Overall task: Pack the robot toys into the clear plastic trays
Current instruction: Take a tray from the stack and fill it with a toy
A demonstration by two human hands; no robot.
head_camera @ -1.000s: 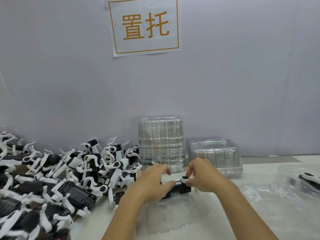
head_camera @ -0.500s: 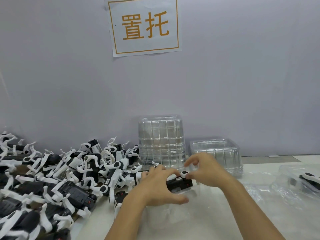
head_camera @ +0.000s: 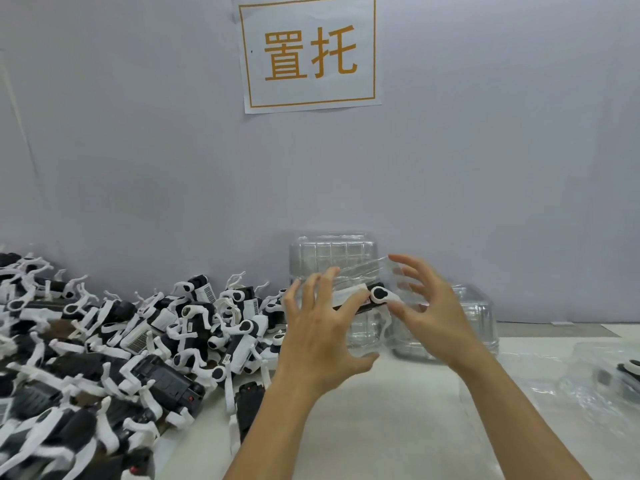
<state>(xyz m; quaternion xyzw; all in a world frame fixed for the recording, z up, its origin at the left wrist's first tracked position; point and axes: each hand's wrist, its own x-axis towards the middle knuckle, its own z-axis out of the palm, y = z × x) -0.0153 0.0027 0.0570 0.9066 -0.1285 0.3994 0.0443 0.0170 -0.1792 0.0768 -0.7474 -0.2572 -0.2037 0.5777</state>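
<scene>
Head view: two hands' spread fingers (head_camera: 408,271) hold one robot toy (head_camera: 375,296) in one clear tray (head_camera: 363,271).

White table (head_camera: 398,420) against the wall. Left side: big heap of black-and-white robot toys (head_camera: 114,348). Back centre: tall stack of clear trays (head_camera: 332,254), shorter stack (head_camera: 464,323) just beside it; loose plastic packs (head_camera: 595,375) far right.

Left hand (head_camera: 320,336) and right hand (head_camera: 427,311), fingers spread, hold a robot toy (head_camera: 375,297) in a clear tray (head_camera: 363,271) above the table (head_camera: 398,427).
</scene>
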